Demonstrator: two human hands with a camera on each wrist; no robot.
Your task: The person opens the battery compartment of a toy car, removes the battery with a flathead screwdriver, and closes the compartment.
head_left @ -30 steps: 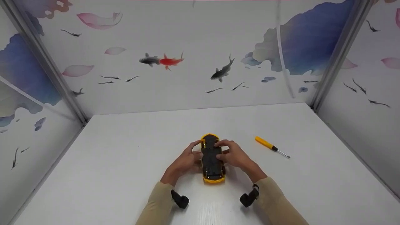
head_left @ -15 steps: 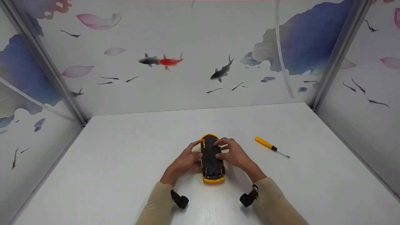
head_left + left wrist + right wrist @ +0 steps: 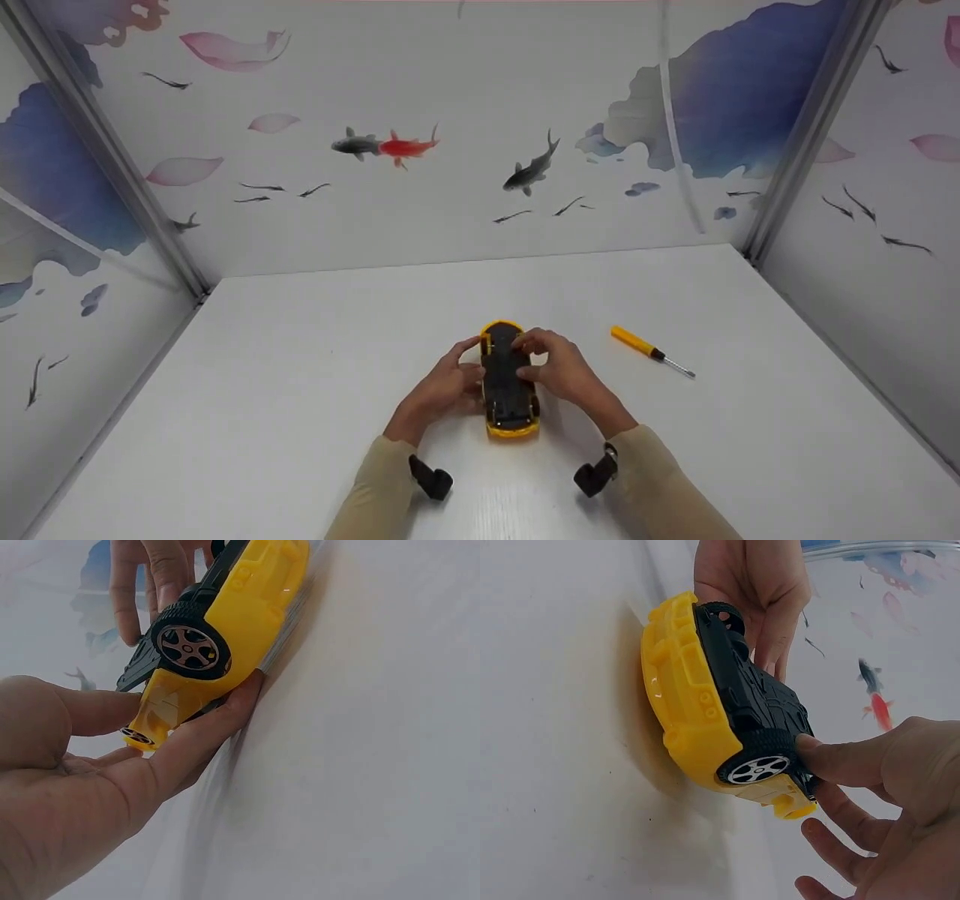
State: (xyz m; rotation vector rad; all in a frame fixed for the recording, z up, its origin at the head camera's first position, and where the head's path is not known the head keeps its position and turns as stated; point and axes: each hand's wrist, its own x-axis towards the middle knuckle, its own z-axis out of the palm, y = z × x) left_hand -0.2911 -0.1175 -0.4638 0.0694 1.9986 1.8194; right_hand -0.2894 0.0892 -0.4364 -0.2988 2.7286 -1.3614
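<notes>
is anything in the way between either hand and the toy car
Nothing visible: the left hand holds the upturned yellow toy car from one side, and the right hand touches its black underside. The yellow-handled screwdriver lies to the right of the right hand on the white table, out of the way.

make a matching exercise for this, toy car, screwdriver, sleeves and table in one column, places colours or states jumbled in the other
Things
1. toy car
2. screwdriver
3. sleeves
4. table

Descriptions
A. beige
B. lying apart, to the right of the right hand
C. white
D. underside up, between the left hand and the right hand

Pairs: 1-D, 2-B, 3-A, 4-C
</notes>
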